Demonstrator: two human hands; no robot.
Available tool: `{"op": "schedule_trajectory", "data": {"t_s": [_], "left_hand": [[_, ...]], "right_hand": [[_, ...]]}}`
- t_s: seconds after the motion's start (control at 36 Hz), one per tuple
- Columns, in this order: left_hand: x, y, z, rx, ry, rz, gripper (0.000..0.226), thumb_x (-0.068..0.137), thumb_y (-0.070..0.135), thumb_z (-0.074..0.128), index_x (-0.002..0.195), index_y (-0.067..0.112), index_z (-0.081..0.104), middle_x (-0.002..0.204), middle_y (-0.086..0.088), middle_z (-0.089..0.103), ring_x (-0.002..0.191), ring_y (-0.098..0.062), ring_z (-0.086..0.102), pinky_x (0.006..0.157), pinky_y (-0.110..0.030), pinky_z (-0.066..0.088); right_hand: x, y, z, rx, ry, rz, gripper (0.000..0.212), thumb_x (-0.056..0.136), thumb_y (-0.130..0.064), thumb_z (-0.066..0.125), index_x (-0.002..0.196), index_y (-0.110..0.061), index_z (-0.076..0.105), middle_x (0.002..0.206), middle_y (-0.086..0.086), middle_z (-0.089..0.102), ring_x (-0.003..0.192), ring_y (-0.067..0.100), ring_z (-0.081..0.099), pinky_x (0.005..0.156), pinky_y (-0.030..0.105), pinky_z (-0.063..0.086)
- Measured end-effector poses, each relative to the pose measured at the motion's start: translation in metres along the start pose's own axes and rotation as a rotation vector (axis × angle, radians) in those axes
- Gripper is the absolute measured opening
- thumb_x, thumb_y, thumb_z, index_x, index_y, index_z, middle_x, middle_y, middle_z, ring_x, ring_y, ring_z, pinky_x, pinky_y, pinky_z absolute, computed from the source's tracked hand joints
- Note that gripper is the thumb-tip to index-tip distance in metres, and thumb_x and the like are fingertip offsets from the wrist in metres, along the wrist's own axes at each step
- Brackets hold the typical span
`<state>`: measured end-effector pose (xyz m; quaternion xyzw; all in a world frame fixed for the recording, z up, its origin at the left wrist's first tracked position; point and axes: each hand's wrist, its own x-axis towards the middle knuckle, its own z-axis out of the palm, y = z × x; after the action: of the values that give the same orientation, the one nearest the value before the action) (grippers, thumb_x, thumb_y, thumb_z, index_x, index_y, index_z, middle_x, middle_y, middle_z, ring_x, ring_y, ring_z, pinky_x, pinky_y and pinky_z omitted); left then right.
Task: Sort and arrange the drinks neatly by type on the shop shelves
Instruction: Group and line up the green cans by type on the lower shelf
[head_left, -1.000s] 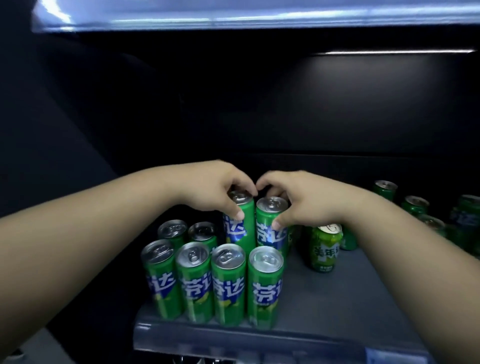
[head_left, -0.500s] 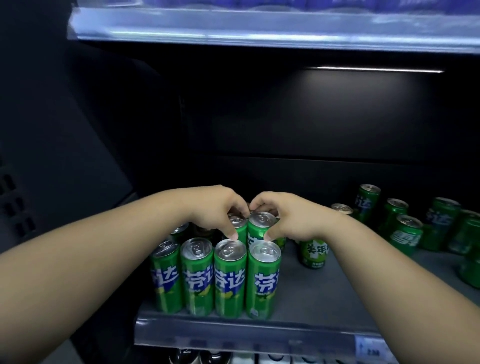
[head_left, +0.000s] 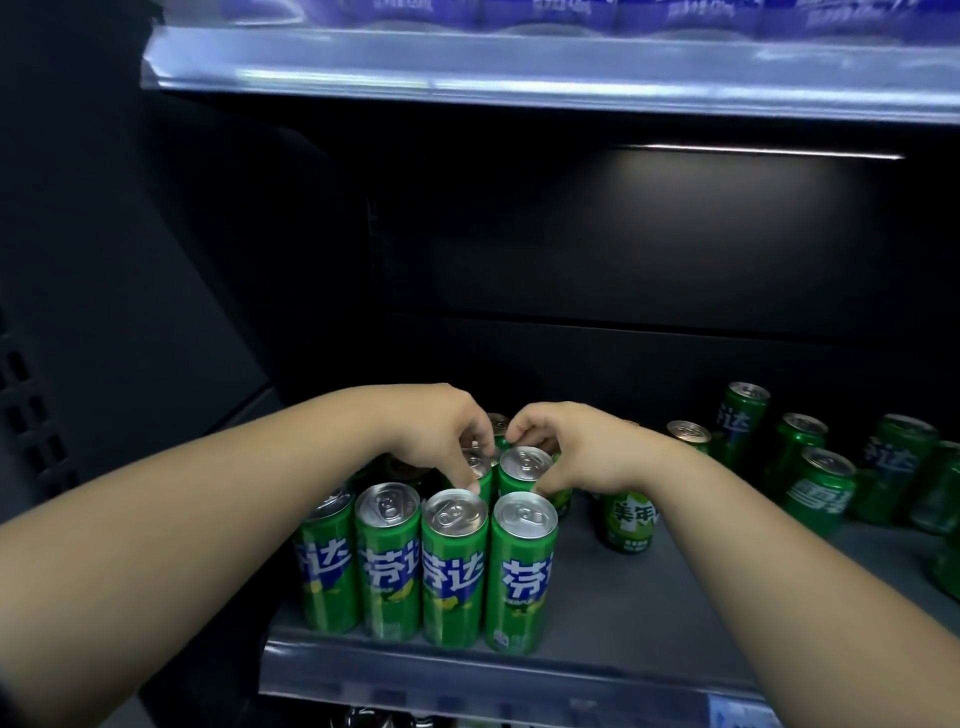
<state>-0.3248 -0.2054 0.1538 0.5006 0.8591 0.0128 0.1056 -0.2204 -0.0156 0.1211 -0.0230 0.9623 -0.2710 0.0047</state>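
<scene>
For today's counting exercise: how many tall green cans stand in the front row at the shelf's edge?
4, side by side at the shelf's front edge: leftmost can, second can, third can, rightmost can. More stand behind, partly hidden by the hands.

Dim, shadowy interior; overhead shelf-edge glare (head_left: 519, 78); wide-angle edge distortion.

We see glossy green metal cans (head_left: 522, 571) with bare, shiny silver tops. Under them the shelf (head_left: 649, 613) looks matt grey and smooth, its front strip (head_left: 467, 680) clear glossy plastic.
</scene>
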Motion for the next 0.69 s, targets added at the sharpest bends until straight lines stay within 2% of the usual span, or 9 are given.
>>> {"op": "schedule_trajectory", "data": {"t_s": [0.11,0.22,0.28,0.36,0.47,0.56,0.64,0.69], "left_hand": [[0.001,0.0,-0.001,-0.011,-0.038,-0.018,0.047,0.077,0.048,0.079,0.12,0.035,0.066,0.103,0.016,0.061,0.096,-0.009,0.058,0.08,-0.027,0.044],[-0.001,-0.003,-0.002,-0.111,-0.051,-0.029,0.023,0.094,0.034,0.066,0.116,0.036,0.069,0.103,0.016,0.069,0.095,-0.008,0.063,0.081,-0.023,0.047],[-0.002,-0.004,-0.002,-0.107,-0.043,-0.039,0.025,0.097,0.026,0.061,0.117,0.039,0.069,0.104,0.019,0.069,0.094,-0.004,0.063,0.081,-0.021,0.047],[-0.002,-0.003,0.0,-0.079,-0.02,-0.039,0.028,0.097,0.02,0.059,0.114,0.041,0.069,0.105,0.02,0.068,0.096,-0.002,0.063,0.085,-0.024,0.05],[-0.002,-0.005,0.006,-0.02,0.023,-0.048,0.025,0.095,0.021,0.062,0.112,0.038,0.069,0.106,0.017,0.068,0.098,-0.006,0.062,0.09,-0.034,0.053],[-0.002,-0.008,0.008,-0.011,0.051,-0.044,0.023,0.093,0.023,0.063,0.109,0.038,0.07,0.106,0.016,0.067,0.097,-0.006,0.061,0.09,-0.033,0.052],[-0.001,-0.009,0.008,-0.034,0.076,-0.041,0.019,0.093,0.027,0.064,0.108,0.036,0.07,0.104,0.016,0.067,0.096,-0.005,0.061,0.086,-0.027,0.05],[0.002,-0.011,0.009,-0.058,0.099,-0.05,0.018,0.093,0.029,0.064,0.108,0.035,0.071,0.097,0.017,0.066,0.092,-0.004,0.061,0.079,-0.022,0.047]], "right_hand": [[0.002,0.004,0.001,0.021,-0.017,-0.02,0.059,0.073,-0.01,0.086,0.126,-0.024,0.062,0.118,-0.01,0.066,0.109,0.001,0.062,0.087,0.017,0.049],[0.003,0.007,-0.004,0.066,-0.068,-0.032,0.055,0.078,-0.016,0.085,0.128,-0.026,0.064,0.124,-0.009,0.066,0.114,0.004,0.062,0.096,0.024,0.05],[0.003,0.008,-0.005,0.053,-0.079,-0.032,0.052,0.079,-0.02,0.085,0.127,-0.028,0.065,0.126,-0.01,0.066,0.114,0.005,0.062,0.099,0.028,0.05],[0.004,0.008,-0.003,0.081,-0.074,-0.038,0.045,0.081,-0.016,0.083,0.122,-0.027,0.067,0.119,-0.01,0.068,0.107,0.006,0.064,0.094,0.027,0.052],[0.004,0.01,0.001,0.107,-0.086,-0.047,0.044,0.082,-0.011,0.082,0.122,-0.024,0.068,0.115,-0.01,0.07,0.105,0.005,0.066,0.093,0.024,0.052],[0.004,0.012,0.0,0.124,-0.106,-0.034,0.046,0.084,-0.008,0.08,0.126,-0.02,0.066,0.12,-0.007,0.07,0.108,0.008,0.067,0.093,0.023,0.052],[0.003,0.012,-0.002,0.128,-0.136,-0.022,0.043,0.087,-0.004,0.075,0.127,-0.016,0.066,0.114,-0.009,0.072,0.1,0.0,0.066,0.087,0.018,0.051],[0.003,0.014,-0.005,0.138,-0.157,-0.014,0.039,0.091,-0.003,0.07,0.128,-0.015,0.066,0.102,-0.012,0.072,0.085,-0.008,0.065,0.073,0.013,0.049]]}}
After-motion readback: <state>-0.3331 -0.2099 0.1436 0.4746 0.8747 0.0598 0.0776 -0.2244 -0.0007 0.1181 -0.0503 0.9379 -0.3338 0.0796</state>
